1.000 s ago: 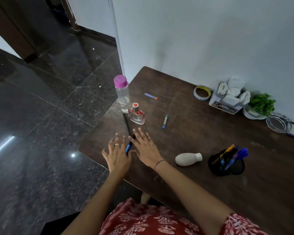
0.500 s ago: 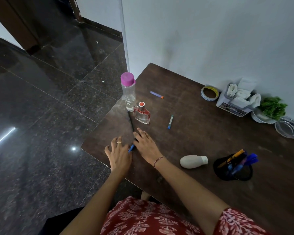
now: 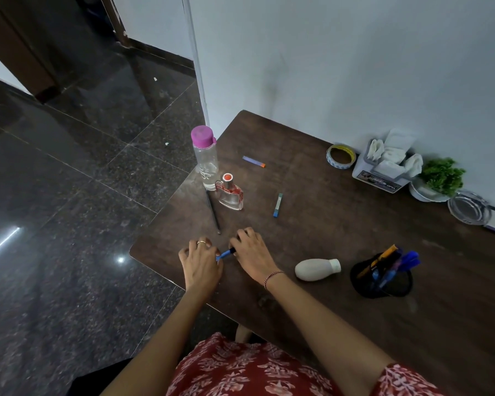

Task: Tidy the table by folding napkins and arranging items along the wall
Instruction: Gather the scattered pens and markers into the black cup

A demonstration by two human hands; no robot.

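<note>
A printed label (image 3: 380, 182) on the front of the white napkin holder (image 3: 363, 170), set against the wall, carries small lettering that appears to end in "OPEL"; the rest is too blurred to read. White script on the clear water bottle (image 3: 207, 164) is illegible.

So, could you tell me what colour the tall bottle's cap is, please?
The cap is magenta pink, clearest in the head view.

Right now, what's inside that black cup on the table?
The black cup holds several blue pens and an orange-tipped pen, all sticking out of the top. Their lower ends, and anything at the bottom, are hidden by its wall.
</note>
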